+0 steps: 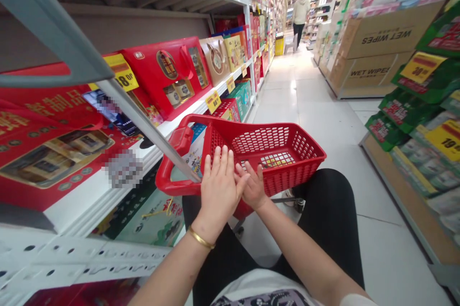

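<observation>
The left hand [219,191] and right hand [253,187] lie open, side by side, flat against the red basket [287,172], steadying it tilted beside the shelf [89,205].

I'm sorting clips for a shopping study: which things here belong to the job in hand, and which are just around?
In use: red basket, with the left hand and right hand flat against it.

Just around: red gift boxes on the shelf, wet wipes cartons, person down the aisle.

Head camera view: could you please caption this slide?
Left hand and right hand touch a red plastic basket beside supermarket shelves.
</observation>
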Available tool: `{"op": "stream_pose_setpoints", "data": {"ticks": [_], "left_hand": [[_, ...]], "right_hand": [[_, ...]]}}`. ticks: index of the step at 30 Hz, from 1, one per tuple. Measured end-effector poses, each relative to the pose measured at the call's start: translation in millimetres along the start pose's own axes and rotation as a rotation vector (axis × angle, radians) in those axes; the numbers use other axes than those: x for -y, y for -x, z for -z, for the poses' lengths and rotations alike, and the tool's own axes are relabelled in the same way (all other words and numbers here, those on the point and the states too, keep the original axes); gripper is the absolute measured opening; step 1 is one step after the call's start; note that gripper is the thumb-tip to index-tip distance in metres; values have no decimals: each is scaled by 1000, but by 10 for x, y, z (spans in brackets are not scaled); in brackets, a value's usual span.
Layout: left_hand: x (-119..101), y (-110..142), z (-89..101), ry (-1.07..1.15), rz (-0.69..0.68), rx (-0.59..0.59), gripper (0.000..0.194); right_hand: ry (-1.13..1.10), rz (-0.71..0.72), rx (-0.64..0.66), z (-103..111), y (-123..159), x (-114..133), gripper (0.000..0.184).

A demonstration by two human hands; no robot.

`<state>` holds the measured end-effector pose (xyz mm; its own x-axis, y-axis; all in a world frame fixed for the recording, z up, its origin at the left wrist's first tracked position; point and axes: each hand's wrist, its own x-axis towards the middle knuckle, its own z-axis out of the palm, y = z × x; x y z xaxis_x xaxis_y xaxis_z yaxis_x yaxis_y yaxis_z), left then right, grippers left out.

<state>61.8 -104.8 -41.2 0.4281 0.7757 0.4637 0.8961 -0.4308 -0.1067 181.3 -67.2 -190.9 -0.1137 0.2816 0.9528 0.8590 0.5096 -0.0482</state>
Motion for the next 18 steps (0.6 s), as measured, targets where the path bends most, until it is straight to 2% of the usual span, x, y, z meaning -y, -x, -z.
{"op": "stream_pose_setpoints", "data": {"ticks": [3, 8, 12, 15, 18], "left_hand": [[2, 18, -32, 24, 11, -23, 73], [2, 26, -53, 54, 7, -30, 80], [-30, 14, -82, 28, 24, -36, 78], [-42, 16, -104, 4, 23, -32, 74], [-32, 14, -115, 1, 12, -21, 74]], "right_hand": [[64, -28, 47, 84, 69, -212, 39], [94, -252, 13, 401, 209, -735, 39], [82, -392, -19, 539, 120, -788, 35], [44, -334, 127, 625, -32, -762, 32], [0, -201, 298, 766, -138, -905, 33]]}}
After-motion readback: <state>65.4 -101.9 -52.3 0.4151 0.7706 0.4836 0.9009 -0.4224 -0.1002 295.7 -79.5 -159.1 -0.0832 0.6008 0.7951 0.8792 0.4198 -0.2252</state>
